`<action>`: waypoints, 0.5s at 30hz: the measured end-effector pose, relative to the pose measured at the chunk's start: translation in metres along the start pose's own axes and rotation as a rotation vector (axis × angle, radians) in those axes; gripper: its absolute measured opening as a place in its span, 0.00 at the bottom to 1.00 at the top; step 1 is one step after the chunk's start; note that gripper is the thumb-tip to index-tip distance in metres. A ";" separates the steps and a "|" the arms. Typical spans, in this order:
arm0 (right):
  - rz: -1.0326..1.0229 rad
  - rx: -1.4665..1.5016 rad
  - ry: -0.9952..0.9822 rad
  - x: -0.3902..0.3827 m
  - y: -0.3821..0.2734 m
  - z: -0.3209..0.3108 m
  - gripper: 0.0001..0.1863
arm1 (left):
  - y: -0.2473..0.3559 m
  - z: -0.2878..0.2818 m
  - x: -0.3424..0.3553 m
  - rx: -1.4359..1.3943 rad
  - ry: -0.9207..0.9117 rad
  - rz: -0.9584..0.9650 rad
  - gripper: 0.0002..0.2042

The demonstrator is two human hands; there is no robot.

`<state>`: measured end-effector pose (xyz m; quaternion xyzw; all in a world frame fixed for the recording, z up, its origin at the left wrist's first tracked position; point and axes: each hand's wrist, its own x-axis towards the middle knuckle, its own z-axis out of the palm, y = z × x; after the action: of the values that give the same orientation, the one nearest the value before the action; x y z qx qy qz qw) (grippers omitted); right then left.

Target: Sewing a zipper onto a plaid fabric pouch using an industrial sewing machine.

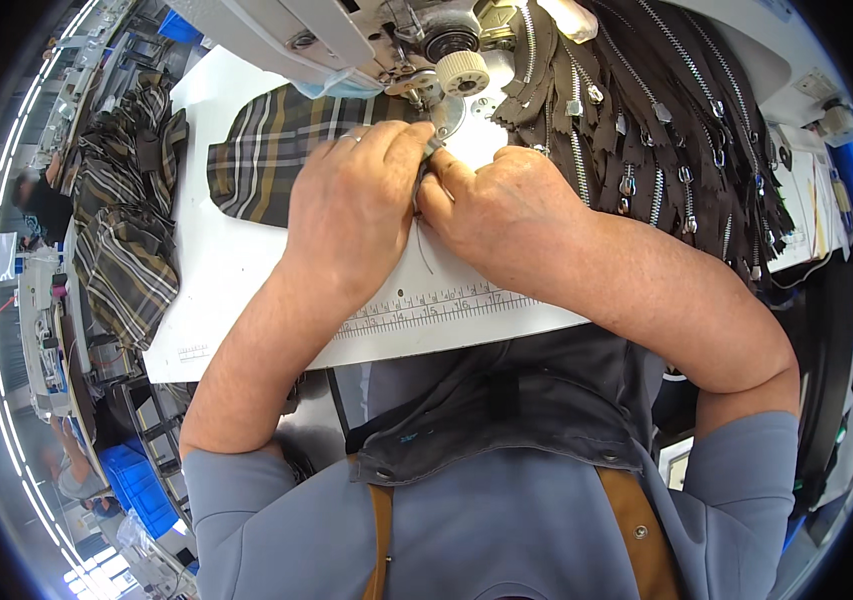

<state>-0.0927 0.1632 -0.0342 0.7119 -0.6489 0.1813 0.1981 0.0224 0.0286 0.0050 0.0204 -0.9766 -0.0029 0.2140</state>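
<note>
A plaid fabric piece (249, 170) in brown, black and white lies on the white sewing table (226, 300), its right part under my left hand (351, 205). My left hand has bent fingers pressed together on the fabric near the machine's needle plate (451, 120). Beside it, my right hand (496, 200) pinches the fabric's edge and a narrow grey strip, partly hidden between the fingertips. A thin thread hangs below them. The sewing machine head (401, 45) stands just beyond both hands.
Dark brown zippers (646, 120) with silver teeth hang piled at the right. A heap of plaid pieces (131, 230) lies at the left. A printed ruler runs along the table's front. Blue bins (141, 485), other workstations and people (76, 460) are at the far left.
</note>
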 end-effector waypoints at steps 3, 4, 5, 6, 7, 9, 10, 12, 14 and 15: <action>0.008 0.039 -0.059 0.000 0.000 0.000 0.11 | -0.015 0.010 0.005 -0.144 -0.073 -0.103 0.13; -0.012 -0.004 -0.056 0.000 0.001 -0.001 0.12 | -0.019 0.012 0.006 -0.204 -0.054 -0.145 0.14; -0.029 -0.043 -0.076 -0.001 0.001 -0.002 0.12 | -0.022 0.014 0.008 -0.198 -0.052 -0.156 0.14; -0.030 -0.044 -0.051 0.000 0.002 -0.003 0.12 | -0.024 0.017 0.010 -0.282 -0.028 -0.252 0.14; -0.029 -0.028 -0.051 0.000 0.002 -0.004 0.13 | -0.025 0.019 0.011 -0.363 -0.014 -0.388 0.14; -0.023 -0.008 -0.049 0.000 0.003 -0.006 0.13 | -0.023 0.023 0.011 -0.395 0.043 -0.294 0.14; -0.009 0.040 -0.117 -0.001 0.003 -0.007 0.14 | -0.021 0.024 0.010 -0.358 0.067 -0.254 0.15; 0.011 0.088 -0.183 -0.001 0.004 -0.008 0.14 | -0.020 0.022 0.006 -0.294 0.070 -0.211 0.14; -0.032 -0.004 -0.043 0.000 0.004 -0.006 0.13 | -0.023 0.020 0.006 -0.315 0.051 -0.193 0.13; -0.030 -0.005 -0.014 0.000 0.004 -0.006 0.13 | -0.025 0.019 0.006 -0.343 0.045 -0.169 0.12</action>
<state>-0.0965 0.1659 -0.0292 0.7221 -0.6401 0.1719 0.1982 0.0098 0.0038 -0.0098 0.0655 -0.9516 -0.1870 0.2350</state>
